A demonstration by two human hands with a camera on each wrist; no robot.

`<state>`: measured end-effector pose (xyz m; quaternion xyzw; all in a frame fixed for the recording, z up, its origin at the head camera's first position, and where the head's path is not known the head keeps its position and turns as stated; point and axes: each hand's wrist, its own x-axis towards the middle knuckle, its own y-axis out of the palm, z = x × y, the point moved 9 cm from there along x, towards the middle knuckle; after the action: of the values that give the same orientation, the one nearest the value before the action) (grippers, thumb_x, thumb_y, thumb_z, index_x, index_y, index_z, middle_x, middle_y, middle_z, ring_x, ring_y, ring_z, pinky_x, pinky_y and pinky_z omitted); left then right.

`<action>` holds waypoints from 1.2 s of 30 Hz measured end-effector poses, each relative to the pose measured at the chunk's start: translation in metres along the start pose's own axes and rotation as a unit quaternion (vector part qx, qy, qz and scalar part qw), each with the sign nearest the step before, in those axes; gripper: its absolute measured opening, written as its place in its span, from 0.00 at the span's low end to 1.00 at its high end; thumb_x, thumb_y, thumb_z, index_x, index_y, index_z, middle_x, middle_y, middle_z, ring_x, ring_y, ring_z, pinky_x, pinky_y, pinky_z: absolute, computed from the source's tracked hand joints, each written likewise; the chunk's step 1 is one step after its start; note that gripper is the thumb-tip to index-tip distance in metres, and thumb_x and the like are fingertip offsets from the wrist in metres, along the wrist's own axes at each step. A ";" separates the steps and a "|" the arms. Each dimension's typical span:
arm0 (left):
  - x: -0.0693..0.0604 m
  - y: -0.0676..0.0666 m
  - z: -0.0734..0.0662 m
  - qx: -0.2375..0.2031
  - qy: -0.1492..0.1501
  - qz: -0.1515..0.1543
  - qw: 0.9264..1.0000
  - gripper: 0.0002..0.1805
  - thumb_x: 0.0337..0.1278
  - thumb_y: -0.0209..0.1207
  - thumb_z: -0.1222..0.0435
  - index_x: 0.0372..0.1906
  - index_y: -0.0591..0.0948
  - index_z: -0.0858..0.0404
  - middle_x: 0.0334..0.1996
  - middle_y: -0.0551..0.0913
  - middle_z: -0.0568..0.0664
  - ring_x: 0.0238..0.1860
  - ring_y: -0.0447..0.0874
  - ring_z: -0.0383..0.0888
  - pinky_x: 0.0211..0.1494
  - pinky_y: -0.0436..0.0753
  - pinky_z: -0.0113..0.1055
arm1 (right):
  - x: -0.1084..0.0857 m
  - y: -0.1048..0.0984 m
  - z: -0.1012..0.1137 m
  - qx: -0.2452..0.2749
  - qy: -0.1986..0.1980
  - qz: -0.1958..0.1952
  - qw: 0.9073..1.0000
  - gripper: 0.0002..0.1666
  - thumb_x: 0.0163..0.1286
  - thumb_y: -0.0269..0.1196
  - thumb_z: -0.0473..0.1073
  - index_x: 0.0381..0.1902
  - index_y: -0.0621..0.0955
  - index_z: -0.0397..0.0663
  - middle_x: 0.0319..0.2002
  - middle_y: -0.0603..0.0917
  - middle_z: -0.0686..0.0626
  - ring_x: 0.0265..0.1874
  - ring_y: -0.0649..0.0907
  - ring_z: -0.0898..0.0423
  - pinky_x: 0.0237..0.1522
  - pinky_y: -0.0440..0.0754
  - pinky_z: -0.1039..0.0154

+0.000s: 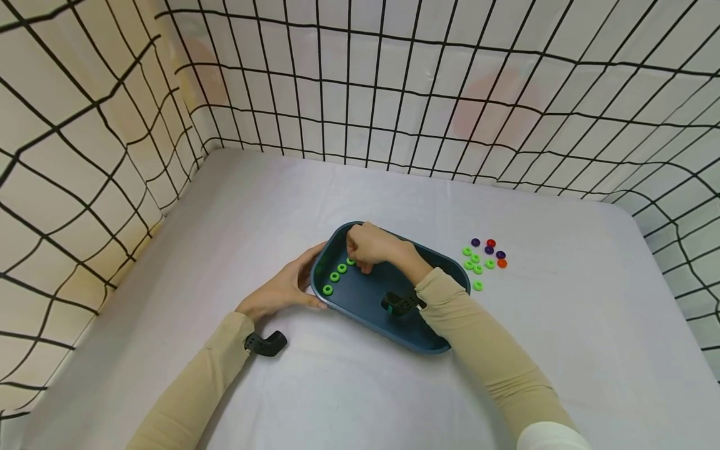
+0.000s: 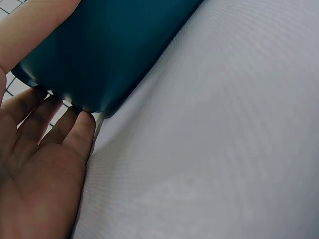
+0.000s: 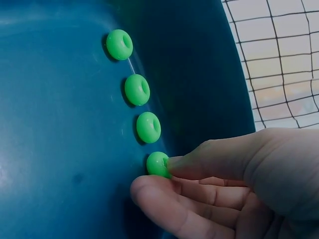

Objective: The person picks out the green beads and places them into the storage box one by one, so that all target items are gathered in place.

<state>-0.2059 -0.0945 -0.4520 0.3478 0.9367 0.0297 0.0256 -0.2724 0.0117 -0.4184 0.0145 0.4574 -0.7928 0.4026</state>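
Note:
A dark blue tray (image 1: pixel 371 300) lies at an angle on the table. My left hand (image 1: pixel 284 289) holds its left end, thumb along the near side and fingers against the end wall; in the left wrist view the fingertips (image 2: pixel 85 119) touch the tray's outside (image 2: pixel 109 55). Inside the tray, my right hand (image 1: pixel 371 245) pinches a green ring bead (image 3: pixel 158 164) between thumb and index finger, down at the tray floor. This bead stands at the end of a row along the left wall, with other green ring beads (image 3: pixel 148 127) spaced beside it.
Right of the tray lie several loose green ring beads (image 1: pixel 475 258), a few purple ones (image 1: pixel 489 250), a red one (image 1: pixel 491 243) and an orange one (image 1: pixel 502 264). Black netting (image 1: pixel 349 81) stands around the back and sides of the white-covered table (image 1: pixel 315 387).

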 end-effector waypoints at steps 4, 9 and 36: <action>0.000 0.001 -0.001 -0.003 0.002 0.001 1.000 0.63 0.41 0.75 0.74 0.80 0.48 0.52 0.79 0.49 0.48 0.77 0.51 0.52 0.71 0.65 0.24 | 0.000 0.000 0.000 -0.002 0.003 -0.001 1.000 0.08 0.72 0.59 0.34 0.32 0.81 0.37 0.25 0.85 0.44 0.19 0.86 0.56 0.25 0.85 0.67; 0.001 0.000 -0.001 0.001 0.004 0.002 1.000 0.64 0.40 0.75 0.75 0.80 0.48 0.51 0.79 0.49 0.48 0.77 0.50 0.52 0.71 0.64 0.24 | 0.000 -0.001 -0.001 -0.002 0.008 -0.004 1.000 0.09 0.72 0.59 0.35 0.31 0.81 0.37 0.25 0.85 0.45 0.19 0.86 0.56 0.25 0.85 0.67; 0.001 -0.001 -0.001 0.017 0.003 -0.007 1.000 0.64 0.39 0.77 0.72 0.80 0.49 0.52 0.78 0.51 0.48 0.77 0.50 0.52 0.74 0.62 0.28 | -0.061 -0.070 -0.005 0.074 -0.061 -0.077 0.992 0.09 0.73 0.58 0.36 0.40 0.81 0.33 0.25 0.85 0.41 0.18 0.84 0.54 0.29 0.87 0.50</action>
<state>-0.2075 -0.0946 -0.4512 0.3415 0.9396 0.0150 0.0168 -0.2785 0.0713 -0.3476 -0.0401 0.3720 -0.8525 0.3651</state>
